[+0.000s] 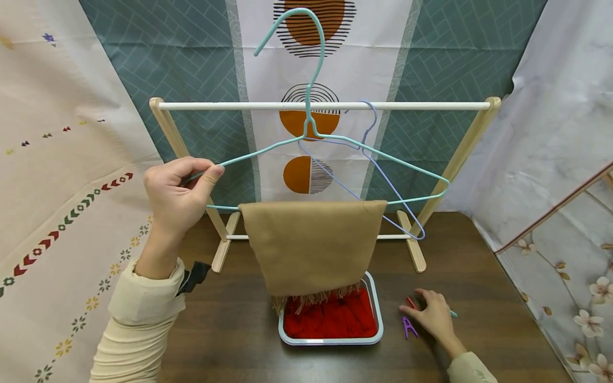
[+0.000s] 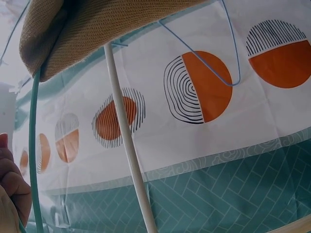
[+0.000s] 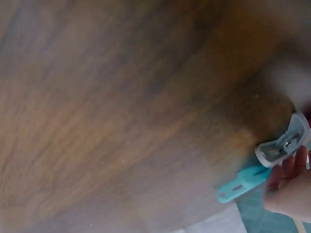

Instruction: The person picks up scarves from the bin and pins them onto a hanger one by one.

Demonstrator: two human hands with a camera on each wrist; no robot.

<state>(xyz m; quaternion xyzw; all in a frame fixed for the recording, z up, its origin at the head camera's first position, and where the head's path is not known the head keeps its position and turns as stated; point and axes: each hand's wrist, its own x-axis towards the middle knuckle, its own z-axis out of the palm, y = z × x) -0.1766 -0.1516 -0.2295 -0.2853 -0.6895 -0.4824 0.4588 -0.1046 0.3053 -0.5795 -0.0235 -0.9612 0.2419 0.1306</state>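
Note:
In the head view my left hand point(image 1: 177, 186) pinches one end of a mint-green clothes hanger point(image 1: 401, 161) and holds it up. A tan fringed scarf point(image 1: 313, 244) hangs folded over the hanger's lower bar; its folded edge point(image 2: 112, 29) tops the left wrist view. At the table's right, my right hand point(image 1: 437, 316) hovers low over several clothespins, thumb and fingers apart. A red clothespin point(image 1: 411, 303) lies by the fingertips, a purple clothespin point(image 1: 409, 327) below the thumb. A grey clothespin point(image 3: 282, 145) and a teal clothespin point(image 3: 243, 183) show beside the fingers in the right wrist view.
A drying rack with a white top rail point(image 1: 210, 106) stands behind the hanger, a thin blue hanger point(image 1: 390, 183) hooked on it. Under the scarf sits a white-rimmed basket point(image 1: 330, 341) holding red cloth point(image 1: 330, 319). Patterned curtains surround the brown table point(image 1: 230, 319).

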